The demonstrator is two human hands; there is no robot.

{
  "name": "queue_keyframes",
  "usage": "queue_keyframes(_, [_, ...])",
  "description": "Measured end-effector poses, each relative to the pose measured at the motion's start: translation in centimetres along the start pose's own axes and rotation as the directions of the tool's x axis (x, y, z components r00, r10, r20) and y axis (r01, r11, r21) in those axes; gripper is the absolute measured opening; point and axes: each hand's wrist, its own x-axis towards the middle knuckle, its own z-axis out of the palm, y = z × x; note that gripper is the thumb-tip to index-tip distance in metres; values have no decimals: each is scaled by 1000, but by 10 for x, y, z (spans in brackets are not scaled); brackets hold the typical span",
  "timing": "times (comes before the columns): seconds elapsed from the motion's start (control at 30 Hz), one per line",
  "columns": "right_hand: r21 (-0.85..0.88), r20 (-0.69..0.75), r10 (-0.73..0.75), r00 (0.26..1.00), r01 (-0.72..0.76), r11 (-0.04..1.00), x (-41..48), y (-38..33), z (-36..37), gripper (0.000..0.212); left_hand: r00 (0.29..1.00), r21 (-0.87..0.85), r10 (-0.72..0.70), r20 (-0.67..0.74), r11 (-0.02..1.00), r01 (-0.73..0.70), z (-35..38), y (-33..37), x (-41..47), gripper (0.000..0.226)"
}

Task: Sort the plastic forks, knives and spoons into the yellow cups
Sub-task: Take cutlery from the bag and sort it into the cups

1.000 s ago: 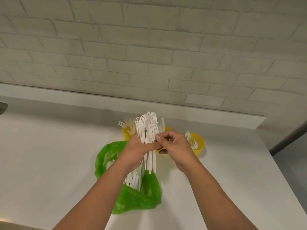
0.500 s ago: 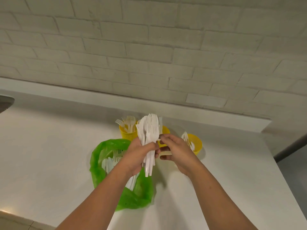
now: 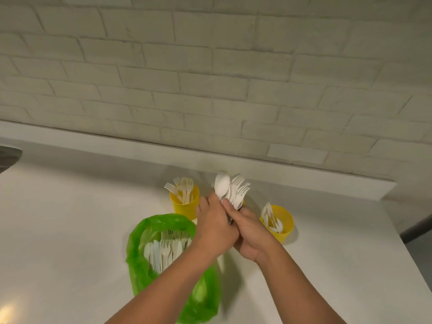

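Both hands have come close together since a moment ago. The left hand (image 3: 215, 228) and the right hand (image 3: 252, 235) now squeeze the bunch of white forks and spoons (image 3: 230, 190) between them, above the white counter (image 3: 70, 230). They block what is behind them. The left yellow cup (image 3: 184, 209) holds forks. The right yellow cup (image 3: 286, 230) holds spoons. More cutlery lies in the green bag (image 3: 135, 253).
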Motion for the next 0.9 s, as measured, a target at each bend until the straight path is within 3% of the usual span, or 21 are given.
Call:
queue_keyframes(0.07, [-18, -10, 32, 999, -32, 999, 3, 0, -3, 37, 999, 240, -32, -8, 970, 33, -6, 3, 0, 55])
queue_keyframes(0.17, [-68, 6, 65, 998, -64, 996, 6, 3, -9, 40, 983, 332, -72, 166, 943, 13, -15, 1, 5, 68])
queue_keyframes(0.23, [-99, 11, 70, 998, -68, 993, 8, 5, -15, 39, 939, 312, -115, 325, 950, 9, -23, -1, 8, 84])
queue_keyframes(0.3, [-121, 21, 66, 998, -63, 991, 9, 6, -20, 38, 904, 120, -135, 405, 988, 94, -28, -4, 12, 70])
queue_keyframes(0.4, [-185, 11, 26, 1000, -23, 983, 11, 10, -20, 37, 936, -68, -106, 336, 988, 136, -23, -7, 12, 39])
queue_keyframes(0.47, [-132, -21, -23, 1000, 20, 991, 11, 12, -18, 35, 982, -143, -54, 180, 986, 80, -14, -6, 4, 36])
queue_keyframes(0.57, [-48, -72, -80, 994, 76, 996, 7, 15, -16, 33, 998, -302, 22, 55, 953, -4, -5, 1, -7, 38])
queue_keyframes(0.7, [-77, -168, -116, 979, 104, 992, 8, 20, -14, 35, 992, -473, -119, 48, 872, 127, 4, -3, -7, 37])
queue_keyframes(0.77, [-105, -224, -138, 965, 117, 988, 11, 23, -13, 33, 983, -477, -166, 72, 860, 180, 5, -7, -4, 32])
queue_keyframes(0.9, [-90, -249, -144, 958, 125, 988, 10, 21, -15, 27, 990, -473, -98, 99, 871, 133, 3, -11, 2, 27])
